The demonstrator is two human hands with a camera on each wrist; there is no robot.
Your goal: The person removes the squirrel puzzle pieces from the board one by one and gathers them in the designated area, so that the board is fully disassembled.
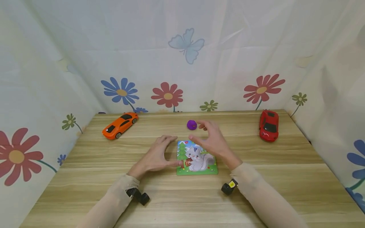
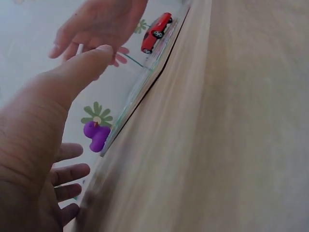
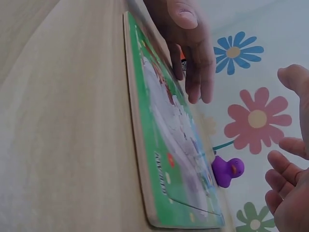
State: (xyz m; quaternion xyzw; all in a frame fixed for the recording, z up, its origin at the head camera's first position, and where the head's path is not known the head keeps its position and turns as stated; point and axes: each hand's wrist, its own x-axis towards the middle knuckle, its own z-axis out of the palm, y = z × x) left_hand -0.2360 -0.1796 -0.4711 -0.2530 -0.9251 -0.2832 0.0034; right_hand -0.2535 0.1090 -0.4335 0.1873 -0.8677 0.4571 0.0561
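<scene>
While left hand [image 1: 155, 155] spreads near picture board [image 1: 196, 164], right hand [image 1: 215, 141] gapes above.

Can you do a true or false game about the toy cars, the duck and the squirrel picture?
1. The duck is purple. True.
2. The right hand is holding the duck. False: the duck sits on the table, and that hand holds nothing.
3. The squirrel picture lies flat on the table. True.
4. The red car is left of the orange car. False: it is to the right.
</scene>
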